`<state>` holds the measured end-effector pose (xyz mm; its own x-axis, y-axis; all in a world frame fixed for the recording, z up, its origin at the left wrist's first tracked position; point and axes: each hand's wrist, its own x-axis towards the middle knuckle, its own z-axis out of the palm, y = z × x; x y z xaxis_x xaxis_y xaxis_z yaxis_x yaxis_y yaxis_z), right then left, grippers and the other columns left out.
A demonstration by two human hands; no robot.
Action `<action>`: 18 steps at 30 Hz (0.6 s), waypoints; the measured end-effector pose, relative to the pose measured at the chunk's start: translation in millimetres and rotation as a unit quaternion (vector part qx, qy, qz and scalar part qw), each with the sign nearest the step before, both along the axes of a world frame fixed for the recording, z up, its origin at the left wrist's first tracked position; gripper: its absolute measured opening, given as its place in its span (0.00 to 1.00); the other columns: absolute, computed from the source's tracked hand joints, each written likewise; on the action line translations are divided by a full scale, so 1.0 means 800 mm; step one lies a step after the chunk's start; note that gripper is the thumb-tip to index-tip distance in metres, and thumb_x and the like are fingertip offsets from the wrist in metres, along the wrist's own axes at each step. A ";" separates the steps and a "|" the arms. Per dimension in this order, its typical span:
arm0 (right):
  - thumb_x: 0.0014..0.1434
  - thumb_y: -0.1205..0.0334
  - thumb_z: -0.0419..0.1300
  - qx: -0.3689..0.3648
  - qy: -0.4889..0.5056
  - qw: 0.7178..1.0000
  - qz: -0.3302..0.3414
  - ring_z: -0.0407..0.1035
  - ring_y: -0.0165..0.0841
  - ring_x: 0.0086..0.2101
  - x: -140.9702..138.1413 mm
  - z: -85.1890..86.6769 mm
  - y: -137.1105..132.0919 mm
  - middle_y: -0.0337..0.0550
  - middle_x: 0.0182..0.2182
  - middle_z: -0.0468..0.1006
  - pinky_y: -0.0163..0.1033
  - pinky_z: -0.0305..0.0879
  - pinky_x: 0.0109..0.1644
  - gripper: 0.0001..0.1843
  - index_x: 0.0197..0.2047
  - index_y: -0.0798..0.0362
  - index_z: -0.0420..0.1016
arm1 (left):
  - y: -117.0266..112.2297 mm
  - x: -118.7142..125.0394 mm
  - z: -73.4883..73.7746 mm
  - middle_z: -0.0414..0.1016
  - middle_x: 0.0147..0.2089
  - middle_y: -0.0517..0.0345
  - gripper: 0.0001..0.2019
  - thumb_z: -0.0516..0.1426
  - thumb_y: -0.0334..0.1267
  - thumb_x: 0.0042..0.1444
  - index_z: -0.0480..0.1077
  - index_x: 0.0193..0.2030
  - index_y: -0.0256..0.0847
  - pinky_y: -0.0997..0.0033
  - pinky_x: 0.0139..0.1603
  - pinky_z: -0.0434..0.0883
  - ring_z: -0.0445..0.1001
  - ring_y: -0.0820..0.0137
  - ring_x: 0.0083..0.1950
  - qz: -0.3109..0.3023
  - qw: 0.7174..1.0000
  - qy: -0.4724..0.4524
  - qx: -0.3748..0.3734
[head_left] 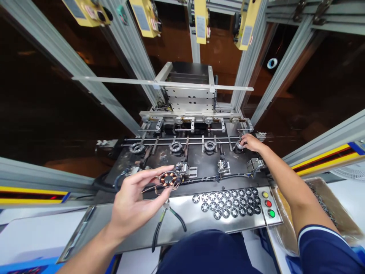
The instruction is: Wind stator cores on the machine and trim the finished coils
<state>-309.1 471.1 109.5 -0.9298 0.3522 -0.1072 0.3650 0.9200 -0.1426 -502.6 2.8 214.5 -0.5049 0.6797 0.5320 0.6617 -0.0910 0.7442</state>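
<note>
Between the thumb and fingers of my left hand (134,198) is a copper-wound motor stator (168,179), its face toward me and thin wire ends trailing from it. At the far right of the machine, my right hand (252,143) has its fingertips closed on another wound stator (241,145) at the rightmost ring fixture (238,149); the fingers partly cover it. The other ring fixtures, such as the one right of centre (210,146), hold no visible copper. Below my left hand, a pair of pliers (168,219) lies on the metal ledge.
Several unwound stator cores (227,203) lie in rows on the metal ledge (196,228). Beside them are yellow, red and green buttons (268,203). A cardboard box (336,205) of parts stands at right. Yellow-edged bars (322,158) flank the machine. Yellow units (201,21) hang above.
</note>
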 end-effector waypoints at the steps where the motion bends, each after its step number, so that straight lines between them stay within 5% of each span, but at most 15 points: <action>1: 0.68 0.55 0.61 -0.003 0.004 1.000 -0.001 0.72 0.40 0.52 -0.001 0.001 -0.002 0.49 0.55 0.74 0.53 0.72 0.56 0.16 0.55 0.54 0.73 | -0.003 -0.001 -0.002 0.84 0.49 0.50 0.23 0.65 0.30 0.51 0.65 0.53 0.44 0.67 0.40 0.82 0.83 0.63 0.44 0.010 1.000 -0.004 -0.003; 7: 0.68 0.55 0.61 0.002 0.048 0.999 -0.019 0.72 0.40 0.51 -0.001 0.023 -0.016 0.48 0.53 0.75 0.52 0.72 0.55 0.15 0.54 0.54 0.74 | -0.015 -0.005 -0.010 0.83 0.49 0.47 0.23 0.66 0.32 0.51 0.64 0.52 0.42 0.65 0.40 0.82 0.84 0.61 0.46 0.045 0.999 -0.028 0.004; 12: 0.65 0.63 0.61 0.013 0.139 0.990 -0.011 0.70 0.45 0.56 0.018 0.078 -0.069 0.52 0.52 0.76 0.57 0.66 0.62 0.05 0.40 0.56 0.77 | -0.056 -0.015 -0.030 0.82 0.49 0.47 0.26 0.68 0.36 0.49 0.62 0.52 0.42 0.61 0.43 0.81 0.83 0.59 0.47 0.120 0.991 -0.062 -0.011; 15: 0.66 0.65 0.56 -0.008 0.211 0.977 0.034 0.64 0.49 0.61 0.019 0.101 -0.149 0.58 0.58 0.71 0.61 0.62 0.65 0.07 0.43 0.55 0.76 | -0.110 -0.024 -0.074 0.80 0.51 0.46 0.28 0.67 0.42 0.50 0.61 0.54 0.42 0.59 0.47 0.80 0.82 0.61 0.47 0.204 0.971 -0.089 -0.083; 18: 0.66 0.67 0.57 -0.067 0.269 0.951 0.136 0.64 0.45 0.62 -0.003 0.090 -0.262 0.55 0.60 0.70 0.57 0.63 0.66 0.08 0.48 0.52 0.73 | -0.178 -0.028 -0.140 0.80 0.47 0.48 0.27 0.66 0.45 0.50 0.63 0.53 0.40 0.59 0.45 0.79 0.81 0.59 0.48 0.280 0.943 -0.108 -0.143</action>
